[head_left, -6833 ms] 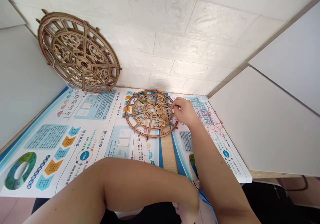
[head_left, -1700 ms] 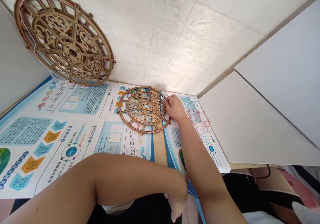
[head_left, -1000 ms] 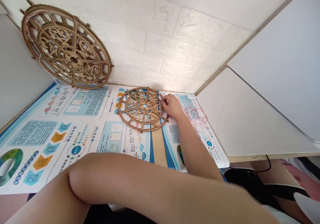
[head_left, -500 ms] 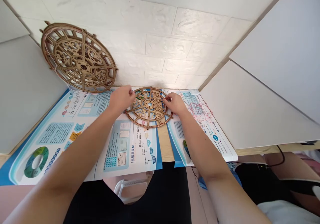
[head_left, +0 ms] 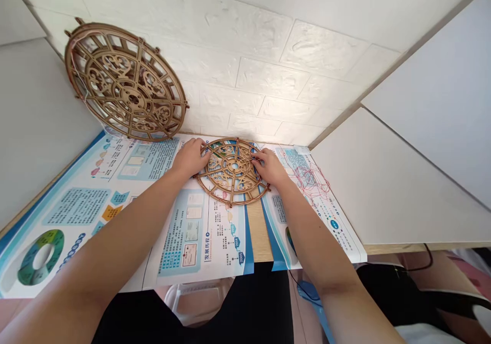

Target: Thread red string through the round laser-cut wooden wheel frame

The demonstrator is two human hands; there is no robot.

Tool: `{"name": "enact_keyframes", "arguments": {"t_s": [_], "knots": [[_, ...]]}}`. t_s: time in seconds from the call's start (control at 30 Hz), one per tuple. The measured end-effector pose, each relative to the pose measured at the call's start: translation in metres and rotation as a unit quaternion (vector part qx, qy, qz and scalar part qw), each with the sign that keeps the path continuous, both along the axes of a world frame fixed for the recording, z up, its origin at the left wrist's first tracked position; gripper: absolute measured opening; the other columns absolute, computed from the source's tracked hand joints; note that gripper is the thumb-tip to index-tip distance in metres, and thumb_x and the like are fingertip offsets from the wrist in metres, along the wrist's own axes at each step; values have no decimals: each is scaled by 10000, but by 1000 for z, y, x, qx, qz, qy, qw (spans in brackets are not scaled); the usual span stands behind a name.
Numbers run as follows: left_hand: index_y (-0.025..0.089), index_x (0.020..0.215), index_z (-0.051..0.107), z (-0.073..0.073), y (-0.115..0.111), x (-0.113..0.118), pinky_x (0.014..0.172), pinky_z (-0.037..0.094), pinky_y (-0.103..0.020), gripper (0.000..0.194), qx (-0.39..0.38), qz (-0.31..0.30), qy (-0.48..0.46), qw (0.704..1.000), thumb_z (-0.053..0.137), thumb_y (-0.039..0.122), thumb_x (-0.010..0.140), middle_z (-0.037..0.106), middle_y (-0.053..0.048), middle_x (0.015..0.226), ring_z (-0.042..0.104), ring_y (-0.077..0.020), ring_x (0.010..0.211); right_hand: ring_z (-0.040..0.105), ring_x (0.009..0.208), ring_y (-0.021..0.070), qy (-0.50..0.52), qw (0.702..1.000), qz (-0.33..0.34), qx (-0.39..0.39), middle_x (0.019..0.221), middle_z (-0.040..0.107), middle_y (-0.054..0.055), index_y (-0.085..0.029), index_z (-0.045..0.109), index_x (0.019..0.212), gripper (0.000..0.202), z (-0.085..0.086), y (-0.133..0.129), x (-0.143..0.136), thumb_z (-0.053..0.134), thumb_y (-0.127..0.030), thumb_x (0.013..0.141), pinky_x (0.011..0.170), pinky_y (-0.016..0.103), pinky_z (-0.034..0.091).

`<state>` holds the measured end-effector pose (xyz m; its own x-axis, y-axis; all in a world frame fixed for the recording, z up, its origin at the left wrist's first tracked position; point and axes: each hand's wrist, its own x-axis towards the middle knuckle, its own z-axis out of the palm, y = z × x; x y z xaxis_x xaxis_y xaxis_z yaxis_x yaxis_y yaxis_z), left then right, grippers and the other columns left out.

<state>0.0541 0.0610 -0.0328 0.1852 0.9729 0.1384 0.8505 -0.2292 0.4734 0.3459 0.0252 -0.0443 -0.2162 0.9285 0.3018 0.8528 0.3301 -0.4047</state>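
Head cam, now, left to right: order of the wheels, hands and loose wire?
Large leaning wheel → left hand → smaller flat-lying wheel → right hand → reddish wire tangle.

On the printed sheet (head_left: pixel 180 276) below and between my left grip (head_left: pixel 191 158) and right grip (head_left: pixel 271 168), I read the heading 发展历程 (head_left: pixel 207 249); beside it, small tags (head_left: pixel 237 242) carry 2005, 2014 and 2015. Print outward of each grip is too small to read.
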Motion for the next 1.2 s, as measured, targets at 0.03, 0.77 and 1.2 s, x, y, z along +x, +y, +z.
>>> {"name": "enact_keyframes", "arguments": {"t_s": [0.03, 0.77, 1.2], "knots": [[194, 1138, 598, -1, 1, -1, 901, 492, -410, 262, 3, 2, -11, 1000, 551, 343, 928, 648, -127, 1152, 606, -315, 1097, 614, 1000, 267, 3, 1000, -1, -5, 1013, 637, 97, -190, 755, 1109, 225, 0, 0, 0, 619, -184, 931, 904, 398, 496], [192, 1156, 673, 5, -11, 10, 504, 421, -266, 490, -213, 93, -448, 863, 802, 308, 698, 682, -38, 827, 616, -183, 647, 639, 944, 231, 213, 971, -105, -23, 963, 703, 61, -208, 688, 785, 118, 13, -1, 11, 632, -309, 809, 925, 397, 501], [205, 1142, 683, -5, -7, 7, 991, 521, -426, 385, -87, 37, -359, 929, 739, 341, 786, 716, -101, 1181, 657, -299, 1131, 622, 1116, 268, 180, 979, -84, -47, 1139, 687, 86, -225, 710, 695, 114, 11, -2, 8, 677, -266, 796, 1022, 447, 476]]}}
